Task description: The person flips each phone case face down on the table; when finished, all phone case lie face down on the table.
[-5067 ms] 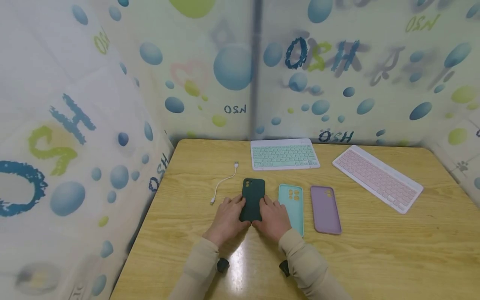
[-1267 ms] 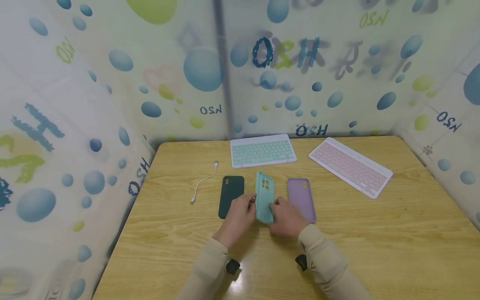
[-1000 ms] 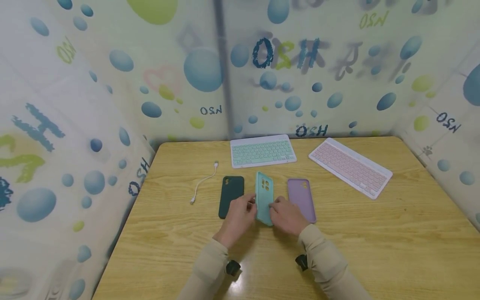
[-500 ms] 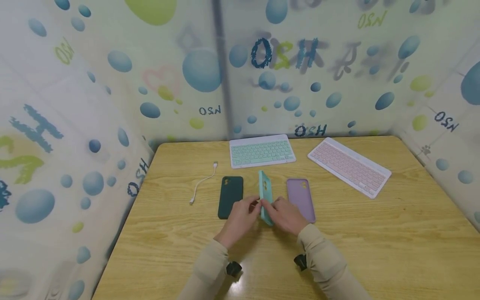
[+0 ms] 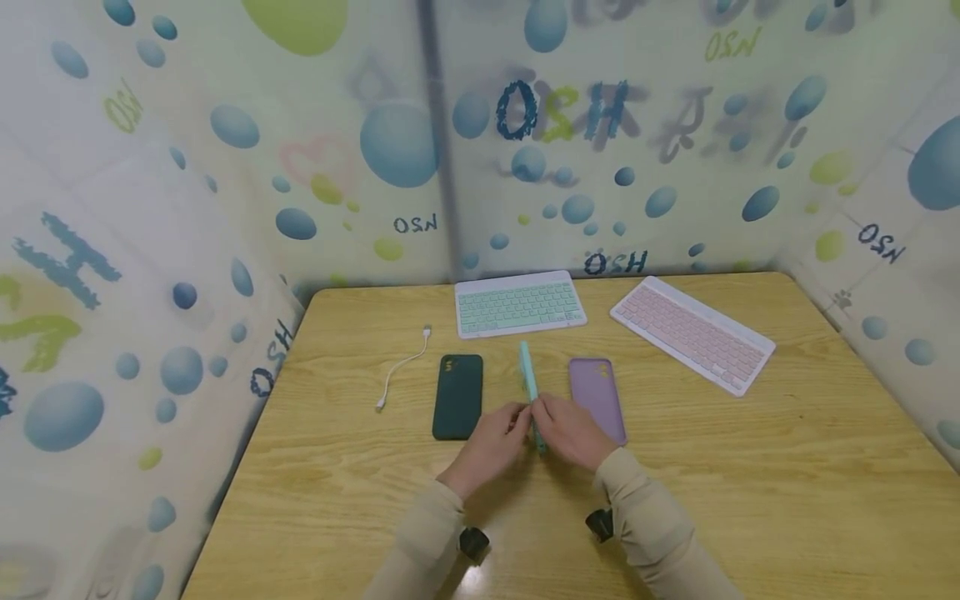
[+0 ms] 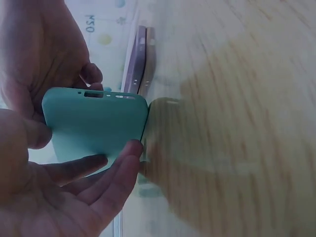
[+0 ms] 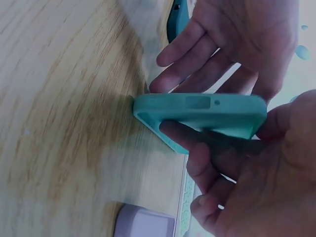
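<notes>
table [image 5: 750,467]: light wood, walled on 3 sides | far edge: mint keyboard [image 5: 520,303], pink keyboard [image 5: 692,333] angled at its right | left: white cable [image 5: 401,375] | middle: dark green case [image 5: 458,397] and purple case [image 5: 596,397], both flat, well apart

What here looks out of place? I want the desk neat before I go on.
The teal phone case stands on its long edge between both hands, while the dark green case and the purple case lie flat. The pink keyboard sits askew beside the squared mint keyboard.
</notes>
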A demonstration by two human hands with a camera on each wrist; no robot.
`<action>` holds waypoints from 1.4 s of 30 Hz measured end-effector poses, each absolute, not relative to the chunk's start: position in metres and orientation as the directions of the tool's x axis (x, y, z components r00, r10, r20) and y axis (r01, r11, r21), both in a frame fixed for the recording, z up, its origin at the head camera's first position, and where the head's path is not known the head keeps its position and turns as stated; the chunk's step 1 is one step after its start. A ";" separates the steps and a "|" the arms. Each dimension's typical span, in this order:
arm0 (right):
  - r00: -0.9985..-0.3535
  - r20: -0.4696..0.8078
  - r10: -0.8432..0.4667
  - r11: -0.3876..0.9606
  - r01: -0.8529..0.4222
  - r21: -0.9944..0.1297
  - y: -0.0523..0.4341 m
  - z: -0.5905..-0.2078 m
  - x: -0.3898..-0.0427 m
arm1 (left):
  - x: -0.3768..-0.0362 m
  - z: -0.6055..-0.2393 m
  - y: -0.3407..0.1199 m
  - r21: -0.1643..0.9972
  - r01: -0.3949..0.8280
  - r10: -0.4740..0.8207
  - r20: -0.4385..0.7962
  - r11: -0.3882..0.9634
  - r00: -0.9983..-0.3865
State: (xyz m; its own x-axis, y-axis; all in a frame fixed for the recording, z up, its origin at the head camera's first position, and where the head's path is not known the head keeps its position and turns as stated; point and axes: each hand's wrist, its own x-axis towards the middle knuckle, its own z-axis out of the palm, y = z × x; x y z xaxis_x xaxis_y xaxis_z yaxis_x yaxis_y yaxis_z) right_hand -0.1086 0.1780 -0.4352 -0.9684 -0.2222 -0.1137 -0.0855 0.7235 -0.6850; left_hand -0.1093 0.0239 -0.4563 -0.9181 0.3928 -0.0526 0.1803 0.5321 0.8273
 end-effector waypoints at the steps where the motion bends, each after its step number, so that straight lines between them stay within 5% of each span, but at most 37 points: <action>1: -0.969 -0.119 -0.217 0.711 -0.074 -0.699 0.178 -0.435 -0.109 | -0.109 -0.457 0.024 0.830 0.171 0.390 -0.060 0.530 -0.919; 19: -0.979 -0.140 -0.150 0.476 0.052 -0.878 0.183 -0.442 -0.106 | -0.103 -0.454 0.019 0.787 0.201 0.449 -0.106 0.583 -0.887; 33: -0.994 0.063 -0.085 0.657 -0.103 -0.747 0.189 -0.435 -0.109 | -0.101 -0.449 0.016 0.733 0.237 0.360 -0.012 0.638 -0.933; 42: -0.976 0.027 -0.216 0.758 -0.185 -0.625 0.186 -0.434 -0.103 | -0.101 -0.449 0.020 0.681 0.238 0.324 0.002 0.692 -0.946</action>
State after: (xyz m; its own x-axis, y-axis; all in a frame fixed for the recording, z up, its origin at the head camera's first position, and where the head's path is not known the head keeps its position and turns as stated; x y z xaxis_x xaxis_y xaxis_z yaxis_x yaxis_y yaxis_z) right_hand -0.1028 0.1862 -0.4337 -0.9760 -0.2160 0.0266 -0.1848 0.7582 -0.6253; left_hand -0.1011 0.0196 -0.4492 -0.9460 0.3243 0.0015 0.2385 0.6924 0.6810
